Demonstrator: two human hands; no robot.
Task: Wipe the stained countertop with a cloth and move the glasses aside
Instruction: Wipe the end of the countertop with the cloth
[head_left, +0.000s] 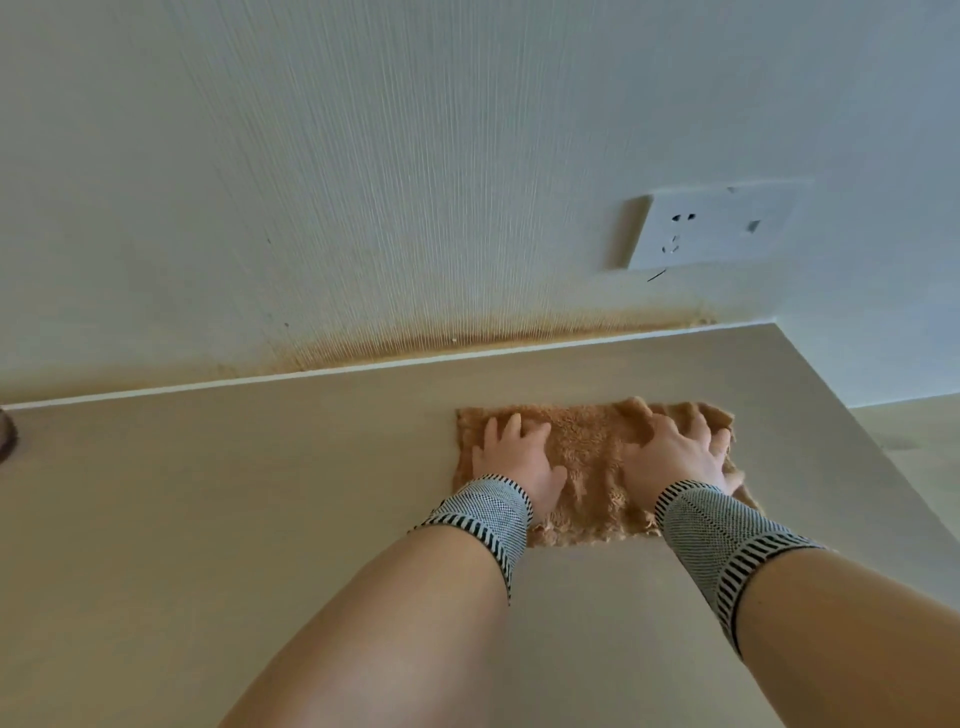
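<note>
A brown fluffy cloth (587, 457) lies spread flat on the beige countertop (260, 493), toward its right end. My left hand (514, 462) presses on the cloth's left part with its fingers spread. On the right part my right hand (675, 457) presses down, fingers spread and slightly bent into the pile. Both wrists wear striped grey bands. No glasses are clearly in view; only a dark rounded object (6, 434) shows at the far left edge, cut off by the frame.
A pale wall (363, 182) rises behind the counter, with a brown stain band (467, 338) along its base. A white wall socket (711, 226) sits above the cloth. The countertop's right edge (857, 426) runs diagonally close to my right hand.
</note>
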